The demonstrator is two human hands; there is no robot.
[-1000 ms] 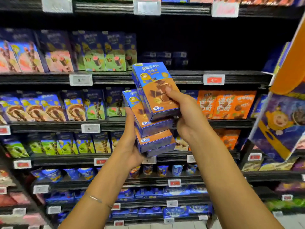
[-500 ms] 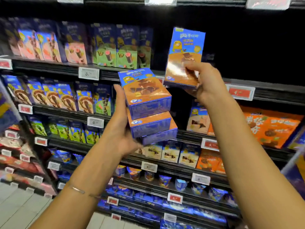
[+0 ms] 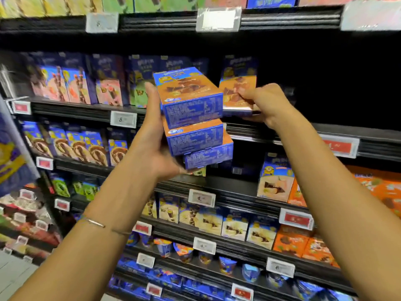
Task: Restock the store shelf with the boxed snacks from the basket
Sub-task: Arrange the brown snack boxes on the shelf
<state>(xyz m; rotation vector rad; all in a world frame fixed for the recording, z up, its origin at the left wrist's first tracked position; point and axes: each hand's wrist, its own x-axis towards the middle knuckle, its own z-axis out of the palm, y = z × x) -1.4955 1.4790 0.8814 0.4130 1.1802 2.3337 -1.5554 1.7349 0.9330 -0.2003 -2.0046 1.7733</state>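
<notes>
My left hand grips a stack of three blue-and-orange snack boxes, held flat at chest height in front of the shelves. My right hand holds one more box of the same kind upright, its base at the front lip of the black shelf. That box stands just right of the stack and partly behind it. To its right the shelf bay is dark and bare. The basket is out of view.
Rows of boxed snacks fill the same shelf to the left. Lower shelves hold more boxes and cups. Price tags line every shelf edge. A hanging display juts out at the far left.
My right hand has lowered the single box from mid-air down to the shelf edge, closer to the stack. The left hand has lifted the stack slightly. The view moved closer to the shelves.
</notes>
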